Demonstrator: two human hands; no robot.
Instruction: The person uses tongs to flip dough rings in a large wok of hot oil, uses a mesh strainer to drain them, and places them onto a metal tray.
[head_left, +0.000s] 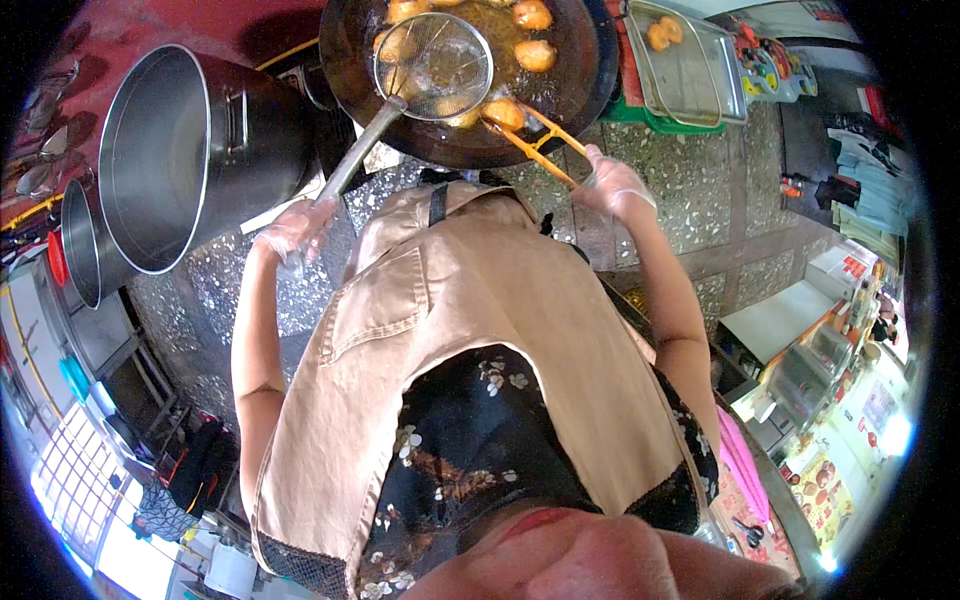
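My left hand (296, 229), in a clear plastic glove, grips the handle of a round wire-mesh strainer (442, 64). The strainer is over a dark wok (352, 97) of bubbling oil. In my right hand (616, 187), also gloved, is a pair of orange tongs or joined sticks (545, 146), whose tips reach a golden fried dough piece (504, 115) near the wok's close edge. Several more golden pieces (535, 55) sit in the oil around the strainer, and some show through its mesh. Whether the tips press on the near piece cannot be told.
Left of the wok stands a large deep metal pot (217, 150), with a smaller pot (79, 244) beside it. At the right, a wire rack (712, 97) over a tray holds fried pieces (664, 33). Speckled floor tiles (667, 180) show below. A pink cloth (742, 465) and black scissors (750, 531) lie lower right.
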